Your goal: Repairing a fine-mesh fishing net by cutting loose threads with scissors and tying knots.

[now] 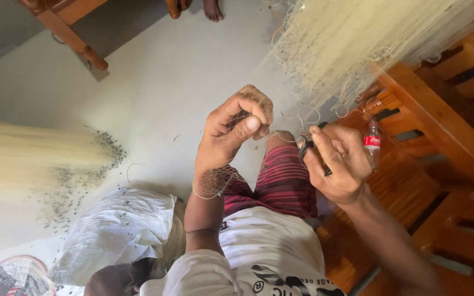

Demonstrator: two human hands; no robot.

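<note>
Two bare hands work at chest height over the lap. The left hand (236, 129) has thumb and forefinger pinched narrow on a fold of fine pale monofilament fishing net (352, 44); more of that mesh drapes around the wrist, which keeps the slack gathered and the pinched strand taut. The right hand (338, 161) is curled closed around a small dark tool (308, 145), probably a netting needle or a small cutter; motion blur prevents a firm reading. Its tip points toward the pinched strand, just beside the left fingertips. The net's bulk hangs from the upper right, above a brown wooden slatted chair (440, 109), so the working section runs down to the hands under tension. A small clear plastic bottle with a red label (372, 143) stands on the chair near the right hand. A white plastic sack (116, 230) lies on the pale floor (154, 82) at lower left, beside a second blurred bundle of pale net (23, 159).
</note>
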